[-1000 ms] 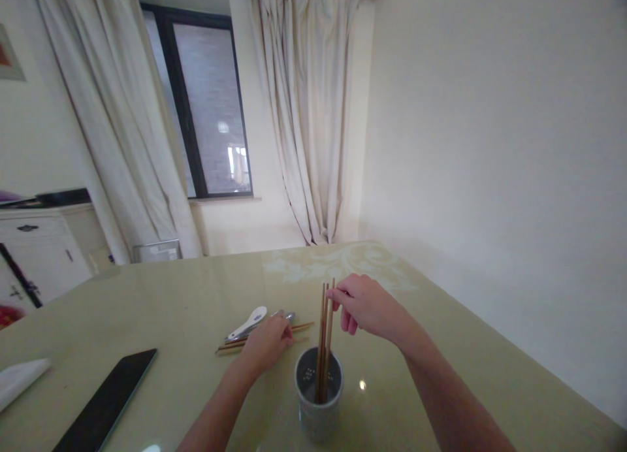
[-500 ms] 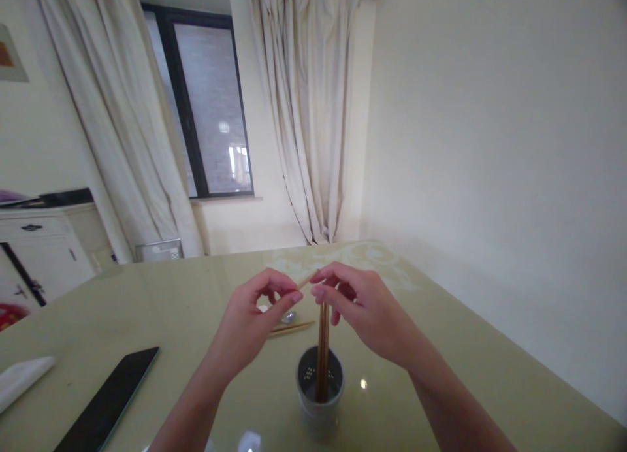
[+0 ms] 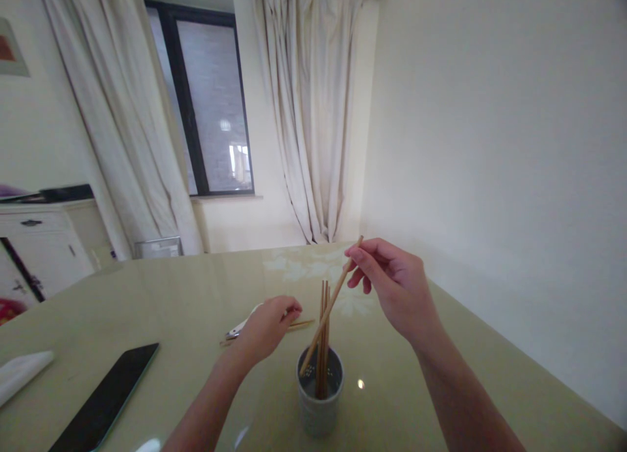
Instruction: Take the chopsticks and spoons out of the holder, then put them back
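A light wooden chopstick [image 3: 337, 291] slants down from my right hand [image 3: 392, 279], pinched near its upper end by the thumb and fingers. Its lower end is inside the grey cup [image 3: 321, 418], where several darker chopsticks [image 3: 322, 354] stand upright. Low over the table to the left of the cup is my left hand [image 3: 269, 328], palm down, with fingers curled and thumb close to them. Another chopstick [image 3: 306, 322] lies on the table by those fingertips, partly covered by the hand. Whether the left fingers grip anything is hidden.
A white-handled utensil with a metal part [image 3: 234, 332] lies partly behind my left hand. On the left of the glossy green table [image 3: 186, 295] are a dark flat tablet-like object [image 3: 108, 396] and a white item [image 3: 24, 373]. A wall borders the right side.
My hands have moved apart. The right one has gone right and up, tilting the chopstick's lower end into the cup. The left has let it go and dropped toward the table.
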`<action>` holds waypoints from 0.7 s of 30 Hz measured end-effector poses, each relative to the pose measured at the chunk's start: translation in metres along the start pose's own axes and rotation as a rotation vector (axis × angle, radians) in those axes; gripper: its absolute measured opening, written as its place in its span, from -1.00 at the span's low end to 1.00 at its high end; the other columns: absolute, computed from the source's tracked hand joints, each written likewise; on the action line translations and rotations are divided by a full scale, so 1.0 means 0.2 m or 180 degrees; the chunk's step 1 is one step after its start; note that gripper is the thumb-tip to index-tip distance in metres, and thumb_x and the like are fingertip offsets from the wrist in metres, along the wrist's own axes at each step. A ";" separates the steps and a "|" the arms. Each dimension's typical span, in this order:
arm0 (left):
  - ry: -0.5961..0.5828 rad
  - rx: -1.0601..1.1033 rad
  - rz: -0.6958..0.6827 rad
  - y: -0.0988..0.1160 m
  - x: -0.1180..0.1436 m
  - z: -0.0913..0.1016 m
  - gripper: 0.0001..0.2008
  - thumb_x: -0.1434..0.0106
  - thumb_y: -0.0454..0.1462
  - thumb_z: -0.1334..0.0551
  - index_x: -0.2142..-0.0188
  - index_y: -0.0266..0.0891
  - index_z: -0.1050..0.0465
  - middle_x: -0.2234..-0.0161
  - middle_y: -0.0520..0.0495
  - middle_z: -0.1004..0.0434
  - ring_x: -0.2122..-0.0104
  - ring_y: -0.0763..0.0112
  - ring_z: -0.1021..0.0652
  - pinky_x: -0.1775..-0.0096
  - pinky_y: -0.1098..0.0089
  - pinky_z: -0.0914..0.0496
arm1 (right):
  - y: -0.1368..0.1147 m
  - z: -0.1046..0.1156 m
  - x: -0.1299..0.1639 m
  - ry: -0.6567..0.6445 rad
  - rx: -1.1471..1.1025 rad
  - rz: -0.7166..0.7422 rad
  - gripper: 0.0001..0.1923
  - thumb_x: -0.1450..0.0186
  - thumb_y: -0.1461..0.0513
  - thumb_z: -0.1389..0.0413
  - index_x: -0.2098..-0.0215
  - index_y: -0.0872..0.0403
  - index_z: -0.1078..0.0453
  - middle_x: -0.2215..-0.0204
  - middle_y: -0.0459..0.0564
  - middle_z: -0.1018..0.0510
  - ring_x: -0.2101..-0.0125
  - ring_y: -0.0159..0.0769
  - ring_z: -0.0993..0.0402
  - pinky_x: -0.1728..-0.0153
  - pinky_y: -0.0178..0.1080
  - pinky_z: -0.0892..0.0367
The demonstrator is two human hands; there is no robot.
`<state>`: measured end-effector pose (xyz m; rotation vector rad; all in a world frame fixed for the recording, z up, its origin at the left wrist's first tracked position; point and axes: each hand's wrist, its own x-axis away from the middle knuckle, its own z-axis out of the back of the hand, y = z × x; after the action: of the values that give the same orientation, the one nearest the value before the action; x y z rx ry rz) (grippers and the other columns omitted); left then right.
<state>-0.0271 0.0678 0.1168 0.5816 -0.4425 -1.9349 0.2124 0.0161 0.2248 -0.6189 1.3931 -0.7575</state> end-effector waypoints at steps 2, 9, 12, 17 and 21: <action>-0.0249 -0.0638 0.0144 -0.08 -0.01 -0.09 -0.79 -0.43 -0.28 -0.14 0.16 -0.15 -0.59 0.11 -0.10 -0.68 0.07 0.20 -0.62 0.03 0.30 -0.39 | 0.01 0.02 -0.01 -0.0081 0.0159 -0.0077 -0.74 -0.43 0.05 -0.22 0.27 0.07 -0.53 0.45 -0.07 -0.64 0.50 -0.35 -0.61 0.54 -0.36 -0.35; -0.0549 -0.1149 0.0420 -0.20 0.00 -0.22 -0.76 -0.28 -0.39 -0.23 0.09 -0.15 -0.54 -0.01 -0.14 -0.60 -0.01 0.15 -0.60 0.03 0.29 -0.37 | 0.06 0.01 -0.03 -0.0764 0.1211 -0.0438 -0.76 -0.45 0.17 -0.13 0.34 0.06 -0.53 0.44 -0.09 -0.69 0.52 -0.35 -0.63 0.44 -0.32 -0.38; -0.0555 -0.1163 0.0482 -0.22 0.00 -0.21 -0.81 -0.31 -0.38 -0.19 0.16 -0.12 -0.52 0.07 -0.09 -0.63 0.03 0.19 -0.60 0.07 0.33 -0.36 | 0.10 0.00 -0.03 -0.1038 0.1615 -0.0597 -0.67 -0.47 0.19 -0.08 0.43 0.06 -0.53 0.49 -0.09 -0.69 0.55 -0.35 -0.61 0.41 -0.31 -0.38; -0.0522 -0.1166 0.0570 -0.23 0.00 -0.21 -0.82 -0.32 -0.36 -0.19 0.12 -0.13 -0.49 0.08 -0.10 -0.65 0.04 0.17 -0.61 0.09 0.31 -0.36 | 0.16 -0.03 -0.02 -0.1289 0.2176 -0.0821 -0.62 -0.49 0.19 -0.06 0.46 0.07 -0.54 0.53 -0.06 -0.69 0.56 -0.33 -0.61 0.44 -0.31 -0.35; -0.0503 -0.1155 0.0587 -0.23 0.01 -0.22 -0.82 -0.34 -0.34 -0.19 0.09 -0.13 -0.46 0.05 -0.12 -0.65 0.02 0.16 -0.61 0.06 0.30 -0.37 | 0.18 -0.04 -0.01 -0.1459 0.2518 -0.0878 -0.56 -0.49 0.15 -0.09 0.53 0.06 -0.52 0.59 -0.03 -0.67 0.57 -0.30 -0.60 0.46 -0.30 -0.32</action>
<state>-0.0366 0.0830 0.0560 0.1485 -0.2248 -1.8306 0.2078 0.0402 0.1973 -0.3184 0.5133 -1.2068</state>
